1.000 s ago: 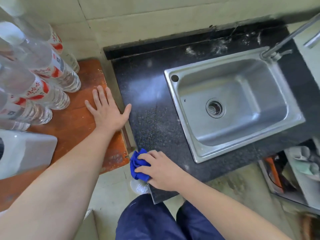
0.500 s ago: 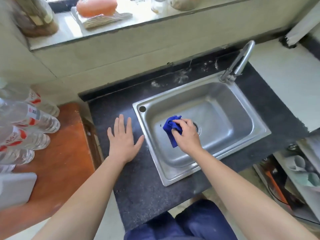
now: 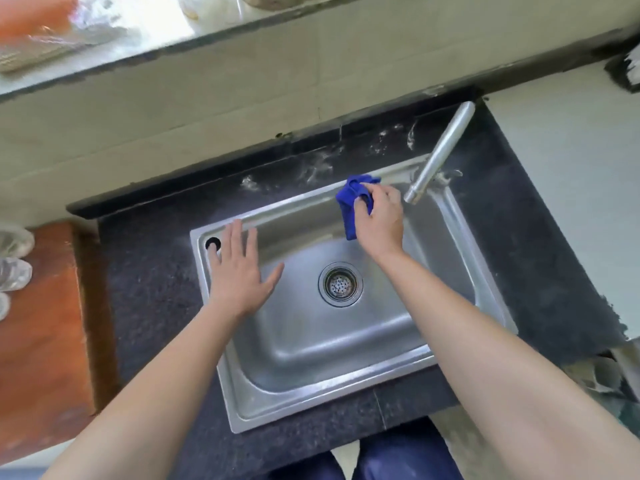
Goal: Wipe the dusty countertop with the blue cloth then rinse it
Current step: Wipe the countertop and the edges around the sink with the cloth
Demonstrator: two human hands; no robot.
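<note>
The cloth (image 3: 349,209) is held bunched in the right hand (image 3: 381,220), in the upper middle of the frame, over the far part of the sink (image 3: 235,410). The grip of that hand is clamped on it: fingers and thumb are curled round its upper part, and a loose end hangs down at the hand's left side. The cloth is seen just left of the lower end of the tap (image 3: 440,154), which slants down from the upper right; the two are apart.

The left hand (image 3: 239,275) is spread flat over the sink's left rim, left of centre, with the fingers straight and parted, so its grip is apart and nothing is held. Whether the rim is touched cannot be told, as the hand is blurred. The drain (image 3: 341,284) is seen between the two forearms.

The sink is set into the dark speckled tabletop (image 3: 145,306). White dust (image 3: 318,168) is smeared along the strip of tabletop behind the sink. At the left edge of the frame, clear bottles (image 3: 14,261) lie on a reddish wooden surface (image 3: 38,341). A sill (image 3: 138,29) runs across the top of the frame; what lies on it is blurred.
</note>
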